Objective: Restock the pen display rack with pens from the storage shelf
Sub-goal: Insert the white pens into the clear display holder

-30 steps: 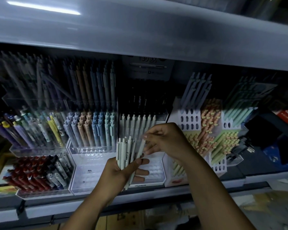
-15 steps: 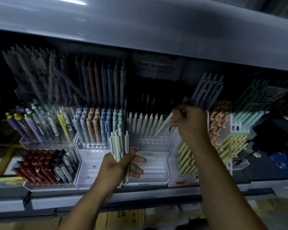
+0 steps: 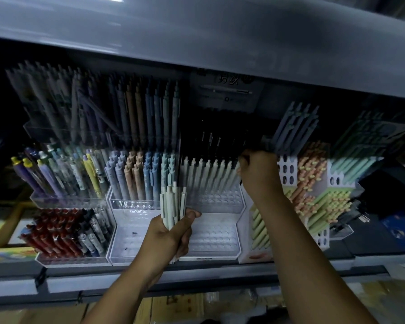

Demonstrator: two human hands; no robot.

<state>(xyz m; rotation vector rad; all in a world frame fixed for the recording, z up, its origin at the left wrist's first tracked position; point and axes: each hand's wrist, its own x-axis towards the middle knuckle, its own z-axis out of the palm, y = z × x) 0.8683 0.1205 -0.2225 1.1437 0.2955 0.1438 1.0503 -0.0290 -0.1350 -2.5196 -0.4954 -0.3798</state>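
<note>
Pale pens: a bundle [image 3: 172, 202] stands upright in the left hand [image 3: 171, 232], fingers and thumb wrapped round it, at the left edge of the white rack [image 3: 214, 235].
Right hand [image 3: 258, 174]: curled at the right end of the middle-tier row [image 3: 208, 176]; knuckles hide the grip, so I cannot tell if it pinches a pen.
Change: a second ago this hand was drawing one pen off the bundle; it has since crossed to the row's right end.
Meaning: middle tier looks about filled across; front-tier sockets likely next.
Writing: the dark card [image 3: 229, 79] at the rack's back edge carries pale characters, unreadable; print on the front lip is too small.
</note>
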